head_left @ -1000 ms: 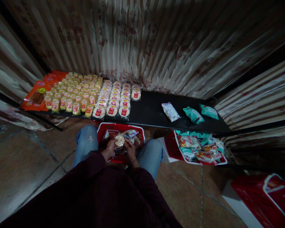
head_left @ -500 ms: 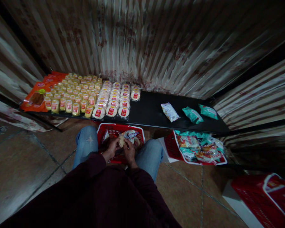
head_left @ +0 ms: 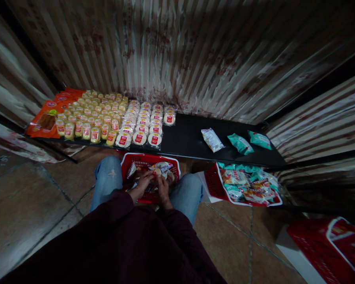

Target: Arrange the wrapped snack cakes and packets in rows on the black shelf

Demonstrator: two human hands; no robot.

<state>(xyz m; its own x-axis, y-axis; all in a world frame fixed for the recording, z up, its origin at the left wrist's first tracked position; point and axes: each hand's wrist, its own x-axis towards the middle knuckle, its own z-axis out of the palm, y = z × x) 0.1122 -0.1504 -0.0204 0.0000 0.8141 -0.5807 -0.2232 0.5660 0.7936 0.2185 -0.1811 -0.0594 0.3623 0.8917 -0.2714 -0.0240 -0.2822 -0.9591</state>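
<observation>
Over a red basket between my knees, my left hand and my right hand meet with their fingers closed on a small pale round snack. Most of it is covered by the fingers, so its label cannot be read. White printed snack packets lie in the basket just beyond my hands. On the low black shelf ahead, wrapped round white cakes with red labels stand in overlapping rows.
Left of the round cakes are rows of small yellow packs and orange packets. A white packet and two green packets lie on the right. A second red basket holds mixed packets. Another red basket stands lower right.
The pale round snack has shifted slightly right and is more covered by my fingers. My left hand has turned inward toward my right hand. The shelf goods stay in place.
</observation>
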